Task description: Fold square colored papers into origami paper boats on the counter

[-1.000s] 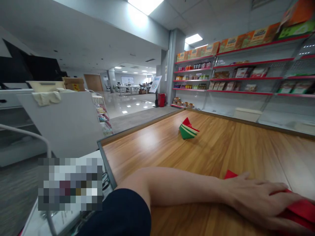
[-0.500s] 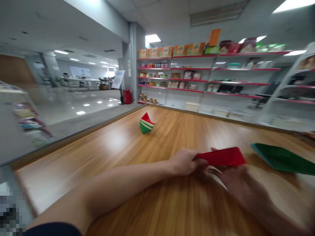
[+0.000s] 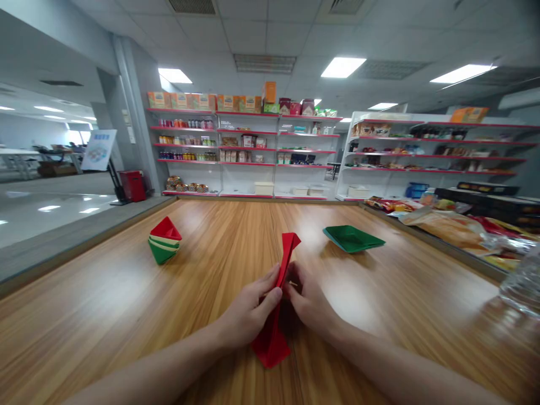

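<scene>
A red folded sheet (image 3: 289, 253) stands lengthwise between my hands over the wooden table. Its upper end flares out above my fingers, and its lower end spreads near the tabletop. My left hand (image 3: 251, 306) pinches its middle from the left, thumb on the near side. On the other side, my right hand (image 3: 310, 298) has its fingers curled against the sheet, with the fingertips partly hidden. To the left sits a nested stack of folded pieces (image 3: 164, 242), red on top with pale and green layers beneath. Several flat green sheets (image 3: 354, 238) lie in a pile at right.
Bagged snacks (image 3: 447, 225) and black boxes (image 3: 489, 202) line the table's right side, with a clear plastic container (image 3: 523, 284) at the right edge. Stocked shelves (image 3: 247, 132) stand behind the wooden table (image 3: 236, 225). A sign board (image 3: 99, 149) and red bin (image 3: 133, 185) are at left.
My view has swung right. The red sheet has turned from lying crosswise to pointing away from me, pinched narrow at its middle. My right hand has moved from beneath it to its right side.
</scene>
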`<state>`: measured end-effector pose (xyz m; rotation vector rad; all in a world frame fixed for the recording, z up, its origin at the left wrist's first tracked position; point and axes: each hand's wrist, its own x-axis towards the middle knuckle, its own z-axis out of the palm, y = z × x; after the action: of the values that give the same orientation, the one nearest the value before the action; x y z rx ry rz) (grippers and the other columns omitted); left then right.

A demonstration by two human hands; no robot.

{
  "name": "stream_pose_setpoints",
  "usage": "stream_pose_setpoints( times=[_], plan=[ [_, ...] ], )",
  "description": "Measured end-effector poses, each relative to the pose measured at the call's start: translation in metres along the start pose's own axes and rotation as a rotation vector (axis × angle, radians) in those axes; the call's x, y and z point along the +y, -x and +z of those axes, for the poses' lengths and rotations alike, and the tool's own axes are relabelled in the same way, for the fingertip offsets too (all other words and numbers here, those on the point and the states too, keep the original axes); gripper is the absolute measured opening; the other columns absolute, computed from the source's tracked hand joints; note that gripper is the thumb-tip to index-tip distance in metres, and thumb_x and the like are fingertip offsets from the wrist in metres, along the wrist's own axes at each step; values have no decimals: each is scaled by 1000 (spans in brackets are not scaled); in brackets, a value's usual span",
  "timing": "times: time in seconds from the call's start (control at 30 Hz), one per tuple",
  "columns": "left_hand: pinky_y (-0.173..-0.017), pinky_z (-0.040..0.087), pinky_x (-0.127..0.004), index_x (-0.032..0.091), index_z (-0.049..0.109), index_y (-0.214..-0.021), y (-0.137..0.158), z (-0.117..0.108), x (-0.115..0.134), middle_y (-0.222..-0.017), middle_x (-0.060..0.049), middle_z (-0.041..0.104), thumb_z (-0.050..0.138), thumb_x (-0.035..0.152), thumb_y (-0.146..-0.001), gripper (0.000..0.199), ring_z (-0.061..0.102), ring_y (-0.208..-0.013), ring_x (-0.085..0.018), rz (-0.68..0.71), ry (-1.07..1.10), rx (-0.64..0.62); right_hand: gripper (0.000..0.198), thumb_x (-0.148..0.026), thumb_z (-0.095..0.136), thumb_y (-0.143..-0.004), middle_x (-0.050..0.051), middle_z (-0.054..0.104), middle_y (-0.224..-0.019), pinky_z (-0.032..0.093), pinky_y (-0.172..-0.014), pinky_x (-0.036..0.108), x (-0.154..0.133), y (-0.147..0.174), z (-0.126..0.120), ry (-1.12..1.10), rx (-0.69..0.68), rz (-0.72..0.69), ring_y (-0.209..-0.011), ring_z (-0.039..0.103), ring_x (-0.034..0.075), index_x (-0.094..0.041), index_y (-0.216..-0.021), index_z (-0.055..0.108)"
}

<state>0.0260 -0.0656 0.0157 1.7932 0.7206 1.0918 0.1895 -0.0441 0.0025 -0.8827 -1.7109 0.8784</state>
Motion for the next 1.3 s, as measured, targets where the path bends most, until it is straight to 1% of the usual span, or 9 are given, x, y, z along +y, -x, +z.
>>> stream_pose_setpoints(
  times=[0.1,0.27,0.43,0.73,0.9,1.03,1.13,1.2,1.3],
  plan=[
    [-108,33,-39,19,54,-130,-1,-1,2,-127,-9,59,47,36,-91,42,48,-123,-25,44,-72,1,11,-30,50,-88,3,57,-85,47,-70,29,-5,3,-2,-70,-88,7,-78,56,16,-19,-90,50],
    [-103,39,-37,20,55,-129,-1,-2,3,-127,-7,60,46,37,-92,41,53,-119,-25,15,-8,-10,26,-44,53,-87,3,57,-84,46,-68,29,-8,3,-2,-37,-90,56,-76,56,16,-18,-87,51],
    [-101,41,-37,20,56,-128,-2,-3,0,-126,-6,61,48,35,-92,40,56,-115,-24,5,33,-25,29,-46,54,-87,4,59,-85,46,-70,30,-8,3,-1,-32,-55,104,-78,57,17,-16,-88,53],
    [-99,43,-38,15,50,-133,-2,-5,-10,-127,-9,59,51,32,-90,46,57,-113,-25,-62,170,36,25,-40,52,-88,5,61,-85,47,-69,30,-9,3,-4,26,-34,91,-77,59,17,-15,-88,54],
    [-88,49,-32,16,53,-129,-4,-5,-10,-117,-7,65,45,20,-87,43,64,-98,-21,-46,90,156,19,-30,45,-90,6,64,-95,48,-74,30,-6,4,-5,-85,18,85,-85,62,17,-17,-101,54],
    [-75,52,-28,15,59,-120,-7,-3,-12,-106,-5,69,44,11,-77,46,66,-86,-20,-69,40,193,25,-16,45,-83,4,67,-88,48,-65,28,-1,3,-6,35,56,97,-75,61,17,-17,-104,58],
    [-73,53,-29,14,62,-116,-8,-4,-15,-102,-6,71,48,12,-73,45,66,-86,-21,-124,115,199,30,-11,46,-76,3,68,-81,49,-64,29,3,0,-6,96,46,82,-73,61,18,-16,-100,63],
    [-72,54,-30,13,64,-113,-9,-6,-17,-105,-8,70,52,14,-72,43,67,-88,-23,-187,200,239,34,-10,46,-74,3,69,-83,51,-68,31,5,-2,-7,44,39,72,-78,63,19,-17,-101,66],
    [-76,54,-33,14,67,-107,-10,-11,-21,-128,-11,58,60,20,-73,35,62,-103,-26,-201,295,315,36,-11,48,-74,5,70,-95,52,-80,37,7,-5,-9,-66,75,24,-89,64,21,-19,-103,68]
  ],
)
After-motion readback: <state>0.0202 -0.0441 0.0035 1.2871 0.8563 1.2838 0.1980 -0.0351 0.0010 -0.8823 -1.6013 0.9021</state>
